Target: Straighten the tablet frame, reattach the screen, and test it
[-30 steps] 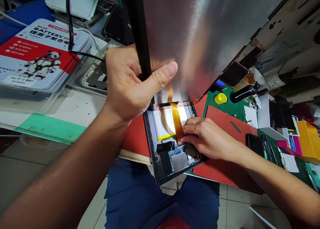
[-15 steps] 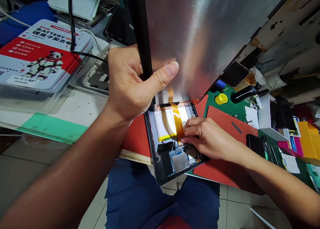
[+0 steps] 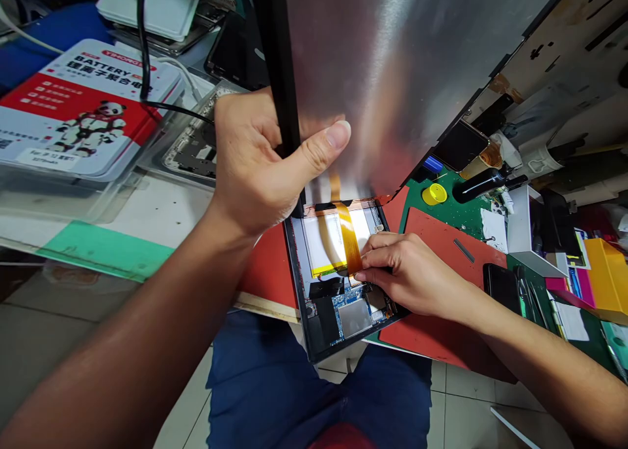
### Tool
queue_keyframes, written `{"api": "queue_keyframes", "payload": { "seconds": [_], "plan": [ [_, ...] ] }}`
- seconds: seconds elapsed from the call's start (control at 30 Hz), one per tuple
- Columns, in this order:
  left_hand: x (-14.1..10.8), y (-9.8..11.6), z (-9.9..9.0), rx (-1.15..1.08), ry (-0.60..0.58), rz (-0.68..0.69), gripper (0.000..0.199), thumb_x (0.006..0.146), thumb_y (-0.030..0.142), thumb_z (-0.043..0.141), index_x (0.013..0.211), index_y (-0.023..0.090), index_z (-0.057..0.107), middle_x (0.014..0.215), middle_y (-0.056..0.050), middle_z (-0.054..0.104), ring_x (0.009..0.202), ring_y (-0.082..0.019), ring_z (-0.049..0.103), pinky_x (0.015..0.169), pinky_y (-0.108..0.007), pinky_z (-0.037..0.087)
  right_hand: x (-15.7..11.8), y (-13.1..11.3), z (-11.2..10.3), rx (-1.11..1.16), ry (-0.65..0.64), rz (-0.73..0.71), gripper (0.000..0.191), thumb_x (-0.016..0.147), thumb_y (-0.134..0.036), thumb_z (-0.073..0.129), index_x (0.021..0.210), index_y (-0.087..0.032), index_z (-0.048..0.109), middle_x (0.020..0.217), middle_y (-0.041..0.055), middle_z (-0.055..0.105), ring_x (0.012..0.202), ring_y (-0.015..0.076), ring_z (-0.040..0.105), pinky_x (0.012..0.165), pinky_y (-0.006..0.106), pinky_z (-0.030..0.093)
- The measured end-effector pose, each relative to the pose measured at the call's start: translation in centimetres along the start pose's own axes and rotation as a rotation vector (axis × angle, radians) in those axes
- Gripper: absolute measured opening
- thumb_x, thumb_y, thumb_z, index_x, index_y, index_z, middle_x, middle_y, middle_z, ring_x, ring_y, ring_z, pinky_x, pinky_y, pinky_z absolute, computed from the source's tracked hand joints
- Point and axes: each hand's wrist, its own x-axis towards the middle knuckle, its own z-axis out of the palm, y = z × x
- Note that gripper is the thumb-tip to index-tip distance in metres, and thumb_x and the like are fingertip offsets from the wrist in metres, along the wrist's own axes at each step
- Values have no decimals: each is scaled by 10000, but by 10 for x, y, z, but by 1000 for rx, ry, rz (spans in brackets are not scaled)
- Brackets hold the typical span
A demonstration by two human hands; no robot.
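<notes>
My left hand (image 3: pixel 265 154) is wrapped around the edge of a metal-backed tablet screen (image 3: pixel 392 76), thumb flat on the silvery side, holding it tilted up. Below it lies the opened tablet housing (image 3: pixel 305 324), with a white battery (image 3: pixel 321 239) and a blue circuit board (image 3: pixel 349 295) inside. An orange flex cable (image 3: pixel 348 233) runs from the screen down across the battery. My right hand (image 3: pixel 392 259) pinches the lower end of that cable beside the board; its fingertips partly hide the cable's end.
A red-and-white battery box (image 3: pixel 93 108) sits on a clear plastic case at left, a black cable (image 3: pixel 143 50) hanging over it. On the right, a red mat (image 3: pixel 441 239) lies over a green mat, with a yellow cap (image 3: pixel 434 194), a black phone (image 3: pixel 501 285) and tweezers (image 3: pixel 532 298).
Both hands keep their grips on the screen and the cable. Only a very slight shift of the view shows.
</notes>
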Motion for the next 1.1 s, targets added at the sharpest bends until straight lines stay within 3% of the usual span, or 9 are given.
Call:
{"api": "queue_keyframes", "payload": {
  "seconds": [0.2, 0.47, 0.6, 0.8, 1.1],
  "plan": [
    [0, 9, 2, -65, -24, -40, 420, 957, 218, 792, 613, 206, 552, 500, 103, 455, 371, -50, 524, 355, -201, 329, 0, -1, -3, 10, -15, -28, 244, 1021, -95, 672, 795, -178, 715, 837, 18, 637, 778, 151, 564, 718, 319, 431],
    [-1, 9, -1, -10, -39, -48, 474, 970, 299, 790, 579, 192, 543, 512, 99, 424, 385, -57, 571, 404, -195, 439, -2, -3, -6, 37, -61, 1, 156, 933, -88, 798, 814, -157, 723, 867, 14, 624, 822, 152, 584, 741, 311, 451],
    [-1, 13, -1, 19, -48, -124, 451, 983, 252, 764, 574, 191, 583, 522, 103, 446, 420, -42, 572, 432, -181, 387, -1, -2, -4, 42, -47, -5, 140, 946, -84, 785, 836, -155, 738, 859, 13, 628, 807, 149, 582, 728, 309, 445],
    [-1, 12, -2, -14, -46, -85, 458, 952, 112, 761, 556, 180, 542, 528, 99, 407, 426, -28, 556, 428, -174, 300, 0, -3, -2, 42, -19, 0, 200, 946, -60, 774, 794, -170, 705, 828, -5, 606, 773, 136, 552, 698, 296, 421],
    [-1, 14, -1, -36, -56, -111, 465, 978, 250, 780, 567, 195, 570, 503, 95, 447, 394, -40, 522, 405, -213, 286, 4, -8, -3, 55, -26, 92, 298, 880, 3, 789, 703, -182, 637, 760, -38, 569, 714, 117, 512, 666, 298, 379]
  ]
}}
